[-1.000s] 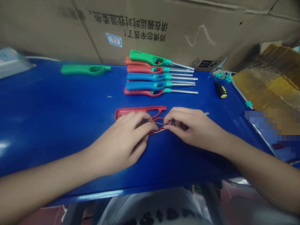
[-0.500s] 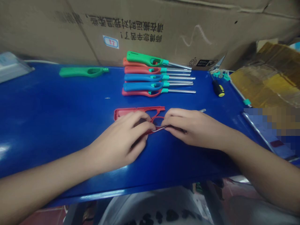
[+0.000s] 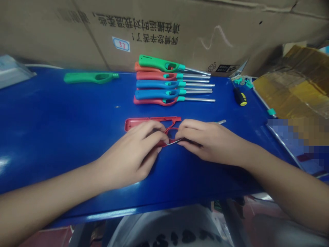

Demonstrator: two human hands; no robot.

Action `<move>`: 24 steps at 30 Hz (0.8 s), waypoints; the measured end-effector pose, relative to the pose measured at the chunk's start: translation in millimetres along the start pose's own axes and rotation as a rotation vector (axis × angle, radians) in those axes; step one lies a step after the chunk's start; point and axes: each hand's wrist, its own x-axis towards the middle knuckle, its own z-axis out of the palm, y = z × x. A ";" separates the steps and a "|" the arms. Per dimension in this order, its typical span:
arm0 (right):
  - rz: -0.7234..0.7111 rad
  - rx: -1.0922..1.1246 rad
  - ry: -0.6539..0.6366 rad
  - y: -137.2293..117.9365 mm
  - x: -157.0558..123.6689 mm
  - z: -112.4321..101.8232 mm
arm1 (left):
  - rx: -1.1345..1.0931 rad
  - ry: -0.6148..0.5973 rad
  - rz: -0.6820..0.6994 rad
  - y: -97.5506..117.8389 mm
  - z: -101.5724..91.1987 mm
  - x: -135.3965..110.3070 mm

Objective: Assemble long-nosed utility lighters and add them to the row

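A red lighter shell half [image 3: 144, 121] lies open on the blue table [image 3: 64, 130], partly under my fingers. My left hand [image 3: 133, 154] rests on it, fingers curled and pressing on its trigger loop. My right hand [image 3: 205, 140] pinches a thin metal tube [image 3: 221, 121] whose near end meets the shell between my fingertips. The tube's middle is hidden under my right hand.
A stack of assembled long lighters [image 3: 164, 84] in green, red and blue lies behind. A lone green shell [image 3: 89, 77] sits at the back left. A yellow-black screwdriver [image 3: 240, 97] and teal parts [image 3: 243, 81] lie at the right. Cardboard boxes [image 3: 180, 31] wall the back.
Both hands stay on the red shell and tube. The right fingers have shifted slightly down and left at the tube's end. The view has drifted a little.
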 end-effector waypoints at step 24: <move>0.060 0.054 0.086 -5.7 4.0 14.1 | -0.010 0.008 0.020 -2.4 -0.5 1.6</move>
